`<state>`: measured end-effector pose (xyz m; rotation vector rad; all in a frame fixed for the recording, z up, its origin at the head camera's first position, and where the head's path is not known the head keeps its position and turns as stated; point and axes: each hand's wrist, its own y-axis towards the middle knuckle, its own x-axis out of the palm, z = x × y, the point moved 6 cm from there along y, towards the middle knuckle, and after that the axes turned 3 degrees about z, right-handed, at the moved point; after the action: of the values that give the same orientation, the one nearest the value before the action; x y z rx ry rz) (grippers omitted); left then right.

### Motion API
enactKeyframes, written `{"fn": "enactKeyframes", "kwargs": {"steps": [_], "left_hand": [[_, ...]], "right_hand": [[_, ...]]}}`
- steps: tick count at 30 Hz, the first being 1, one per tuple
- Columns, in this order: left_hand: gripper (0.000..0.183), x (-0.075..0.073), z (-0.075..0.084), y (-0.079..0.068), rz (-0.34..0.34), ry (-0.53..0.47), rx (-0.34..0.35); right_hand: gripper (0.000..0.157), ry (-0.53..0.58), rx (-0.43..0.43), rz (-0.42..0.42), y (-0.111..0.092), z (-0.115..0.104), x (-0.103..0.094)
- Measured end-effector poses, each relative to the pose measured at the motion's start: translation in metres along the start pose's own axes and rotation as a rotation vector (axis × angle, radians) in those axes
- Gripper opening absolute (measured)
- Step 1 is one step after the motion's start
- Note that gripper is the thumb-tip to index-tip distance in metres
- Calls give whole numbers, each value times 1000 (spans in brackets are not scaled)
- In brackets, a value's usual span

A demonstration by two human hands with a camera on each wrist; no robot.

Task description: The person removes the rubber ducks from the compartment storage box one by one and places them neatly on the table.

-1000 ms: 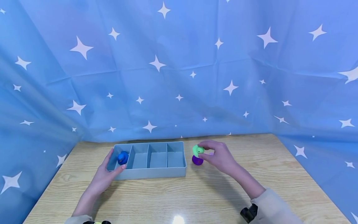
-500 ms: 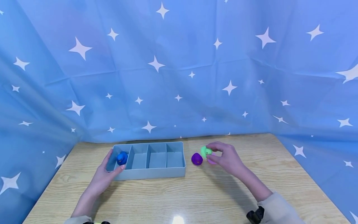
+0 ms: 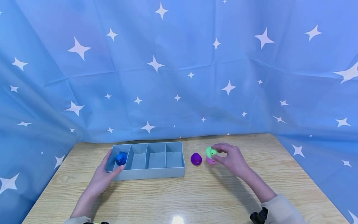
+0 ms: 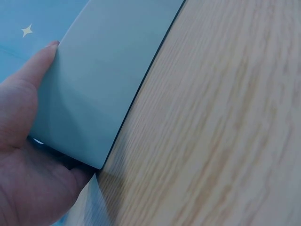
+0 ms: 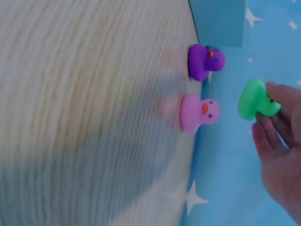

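Observation:
Between thumb and fingers my right hand (image 3: pixel 233 158) pinches a green rubber duck (image 5: pixel 254 100), lifted clear of the table. Below it a pink rubber duck (image 5: pixel 191 113) stands on the wood, partly covered by the green one in the head view. To its left is a purple rubber duck (image 3: pixel 196 159). My left hand (image 3: pixel 101 177) grips the left end of a grey-blue divided box (image 3: pixel 151 173), thumb at the front wall and fingers around the end. Inside the box's leftmost compartment sits a blue rubber duck (image 3: pixel 121 158).
Everything rests on a light wooden table (image 3: pixel 156 199). A blue curtain (image 3: pixel 179 81) with white stars hangs along the back and sides. The box's right end stands just left of the purple duck.
My right hand has moved right with the green duck, from above the purple duck to above the pink one. The left hand keeps its grip on the box.

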<state>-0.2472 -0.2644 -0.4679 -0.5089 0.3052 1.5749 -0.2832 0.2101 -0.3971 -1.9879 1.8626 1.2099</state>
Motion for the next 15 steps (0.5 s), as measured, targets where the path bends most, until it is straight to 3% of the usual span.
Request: {"fn": "enactKeyframes", "kwargs": {"steps": [15], "left_hand": [[107, 0, -1, 1, -2, 22, -8]], "right_hand": [[33, -29, 40, 42, -10, 21, -16]]}}
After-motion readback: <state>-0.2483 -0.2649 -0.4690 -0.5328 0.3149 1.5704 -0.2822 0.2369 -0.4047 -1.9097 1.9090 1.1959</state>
